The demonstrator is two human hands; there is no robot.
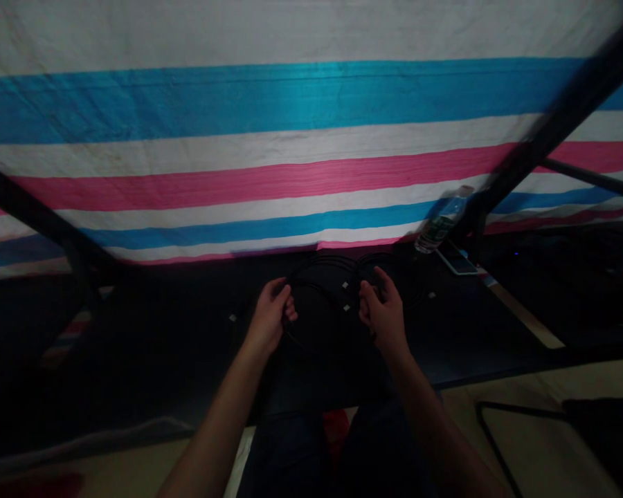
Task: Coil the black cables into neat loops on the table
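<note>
A black cable lies in loose loops over the dark tabletop, and its loops run between my two hands. My left hand is closed, thumb on top, around the left side of the loops. On the right side, my right hand has its fingers curled at the cable with the index finger partly raised; the dimness hides exactly how it grips. Small pale pieces, perhaps connector ends or tags, show between the hands and to either side. More dark loops lie just beyond my right hand.
A clear plastic bottle leans at the back right, with a phone beside it. Slanting black frame bars flank the dark table. A striped sheet hangs behind. A chair-like frame stands at lower right.
</note>
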